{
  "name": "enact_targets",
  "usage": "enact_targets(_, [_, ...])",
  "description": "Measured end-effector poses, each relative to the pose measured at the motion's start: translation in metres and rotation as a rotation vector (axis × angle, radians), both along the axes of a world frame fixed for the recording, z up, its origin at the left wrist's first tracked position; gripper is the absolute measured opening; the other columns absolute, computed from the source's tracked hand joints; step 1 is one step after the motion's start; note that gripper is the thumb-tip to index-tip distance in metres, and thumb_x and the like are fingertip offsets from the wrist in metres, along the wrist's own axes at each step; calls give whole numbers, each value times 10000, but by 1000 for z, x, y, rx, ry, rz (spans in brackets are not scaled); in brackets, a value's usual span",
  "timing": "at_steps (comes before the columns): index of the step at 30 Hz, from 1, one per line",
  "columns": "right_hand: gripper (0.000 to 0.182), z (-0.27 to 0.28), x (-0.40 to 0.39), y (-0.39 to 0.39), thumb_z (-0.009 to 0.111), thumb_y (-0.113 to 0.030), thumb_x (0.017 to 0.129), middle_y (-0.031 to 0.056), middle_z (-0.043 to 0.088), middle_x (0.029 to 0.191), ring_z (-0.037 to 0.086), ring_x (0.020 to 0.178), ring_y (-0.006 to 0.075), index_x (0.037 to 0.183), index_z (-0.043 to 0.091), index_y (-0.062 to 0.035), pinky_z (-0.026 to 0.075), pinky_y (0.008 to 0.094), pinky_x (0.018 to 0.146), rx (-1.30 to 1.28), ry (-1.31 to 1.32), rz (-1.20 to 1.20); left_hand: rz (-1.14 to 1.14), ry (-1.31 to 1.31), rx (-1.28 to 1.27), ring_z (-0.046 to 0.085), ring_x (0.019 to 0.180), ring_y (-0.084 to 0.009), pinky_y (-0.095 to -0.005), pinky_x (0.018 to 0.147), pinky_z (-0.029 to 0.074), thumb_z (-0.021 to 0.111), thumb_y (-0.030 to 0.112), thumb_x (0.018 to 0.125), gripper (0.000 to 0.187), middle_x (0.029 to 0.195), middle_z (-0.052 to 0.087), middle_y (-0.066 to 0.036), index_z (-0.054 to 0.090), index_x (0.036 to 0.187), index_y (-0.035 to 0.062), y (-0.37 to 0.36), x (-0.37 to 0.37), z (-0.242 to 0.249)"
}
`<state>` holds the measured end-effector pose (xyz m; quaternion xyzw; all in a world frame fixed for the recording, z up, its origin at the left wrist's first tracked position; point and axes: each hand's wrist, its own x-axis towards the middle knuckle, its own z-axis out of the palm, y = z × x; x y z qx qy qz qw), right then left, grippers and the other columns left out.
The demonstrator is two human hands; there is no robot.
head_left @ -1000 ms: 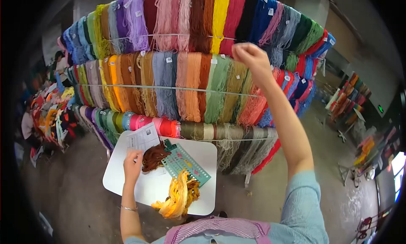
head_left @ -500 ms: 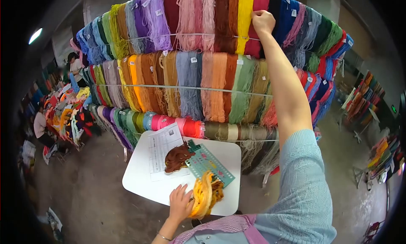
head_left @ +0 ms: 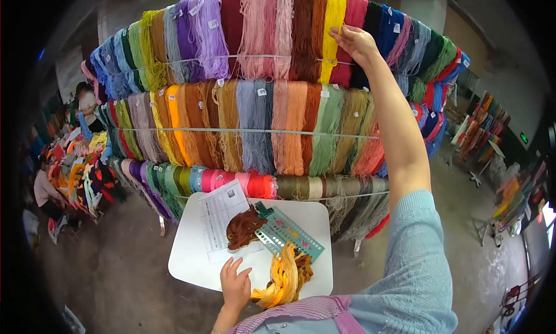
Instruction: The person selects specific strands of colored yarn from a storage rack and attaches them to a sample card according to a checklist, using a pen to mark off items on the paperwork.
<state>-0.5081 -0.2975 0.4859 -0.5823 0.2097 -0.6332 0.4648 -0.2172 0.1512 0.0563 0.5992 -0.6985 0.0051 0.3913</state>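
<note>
High on the rack, my right hand reaches to the bright yellow skein, its fingers apart at the yarn's right edge. Low in the view, my left hand is open with fingers spread, over the front edge of the white table. Just right of it lies a yellow-orange yarn bundle. Behind that are a green card with holes and a reddish-brown yarn bundle. A printed paper sheet lies partly under the brown bundle.
Three tiers of coloured skeins hang ahead on a curved rack with metal rails. At the left, two people are beside a heap of coloured yarn. Another yarn rack stands at the far right.
My right hand has shifted left and down from the crimson skein to the yellow one, and its fingers have opened. My left hand has come away from the yellow-orange bundle. The view has shifted slightly.
</note>
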Motion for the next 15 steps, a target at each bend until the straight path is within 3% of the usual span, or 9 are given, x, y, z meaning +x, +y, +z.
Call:
enact_targets(6, [357, 16, 3, 2, 378, -205, 1021, 241, 588, 1193, 622, 1065, 321, 1240, 459, 66, 541, 306, 873, -26, 6, 166, 120, -6, -12, 433, 1209, -391, -466, 986, 370, 603, -30, 719, 224, 1183, 568, -134, 664, 916, 56, -1, -9, 6])
enact_targets(8, [358, 16, 2, -2, 452, -255, 1002, 208, 646, 1084, 668, 940, 268, 1161, 534, 56, 555, 287, 784, -57, 36, 87, 142, 5, -10, 440, 1200, -392, -466, 979, 376, 601, -36, 717, 224, 1173, 574, -135, 662, 913, 54, 3, -7, 3])
enact_targets(9, [323, 11, -3, -15, 568, -284, 955, 76, 660, 843, 614, 727, 132, 1045, 638, 19, 496, 209, 631, -177, 135, -74, 135, 24, -30, 448, 1184, -394, -467, 970, 383, 596, -42, 716, 226, 1163, 580, -137, 661, 911, 52, 2, -3, -1])
enact_targets(10, [266, 7, -2, -16, 636, -272, 915, 6, 600, 685, 502, 605, 65, 904, 686, -12, 399, 195, 557, -338, 190, -359, 131, 40, -42, 457, 1168, -397, -468, 962, 391, 591, -47, 714, 228, 1153, 586, -140, 660, 909, 49, 3, 2, -5])
enact_targets(11, [219, 1, 5, -14, 662, -241, 891, -2, 611, 672, 514, 601, 62, 822, 691, -35, 397, 209, 562, -515, 130, -516, 123, 31, -54, 489, 1113, -384, -458, 938, 407, 584, -59, 701, 246, 1133, 599, -139, 663, 907, 48, 2, 6, -7])
enact_targets(13, [251, -26, 16, 43, 632, -231, 907, -9, 636, 722, 566, 683, 81, 833, 658, 7, 434, 247, 612, -843, 529, -896, 82, 25, -25, 513, 1068, -364, -443, 924, 413, 579, -56, 691, 256, 1132, 604, -134, 669, 906, 51, 2, 18, -13])
enact_targets(14, [288, -54, 32, 87, 609, -249, 919, -2, 648, 753, 581, 732, 85, 857, 649, 29, 446, 247, 648, -772, 594, -841, 73, 16, -17, 528, 1033, -346, -430, 907, 421, 578, -53, 690, 255, 1124, 613, -135, 674, 902, 52, 1, 21, -10])
enact_targets(15, [276, -92, 45, 111, 603, -259, 922, -25, 622, 749, 544, 686, 63, 870, 658, 6, 406, 218, 606, -710, 433, -576, 55, -4, -7, 535, 1017, -339, -427, 889, 426, 574, -50, 700, 256, 1128, 618, -137, 670, 916, 47, 2, 26, -8])
